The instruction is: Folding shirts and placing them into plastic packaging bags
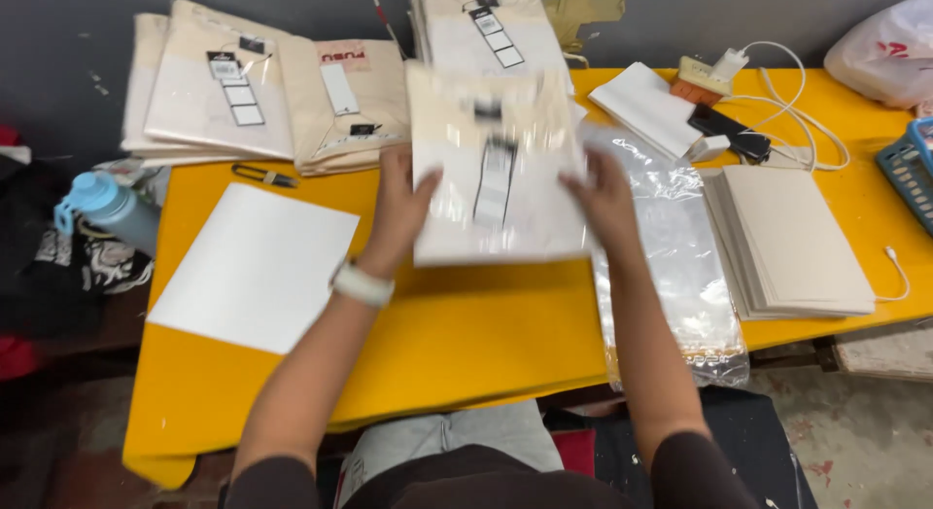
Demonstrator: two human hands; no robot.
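Note:
Both my hands hold a folded cream garment in a clear bag (496,169), with a hang tag on its front, just above the yellow table (466,334). My left hand (400,203) grips its left edge; a white watch sits on that wrist. My right hand (604,200) grips its right edge. The package is blurred from motion.
A white card sheet (255,266) lies at the left. Stacks of bagged cream garments (262,91) sit at the back left and back centre. Clear plastic bags (675,266) lie to the right, beside a stack of grey cards (792,239). A blue bottle (112,210), scissors (264,175), a charger and cables (768,91) are also around.

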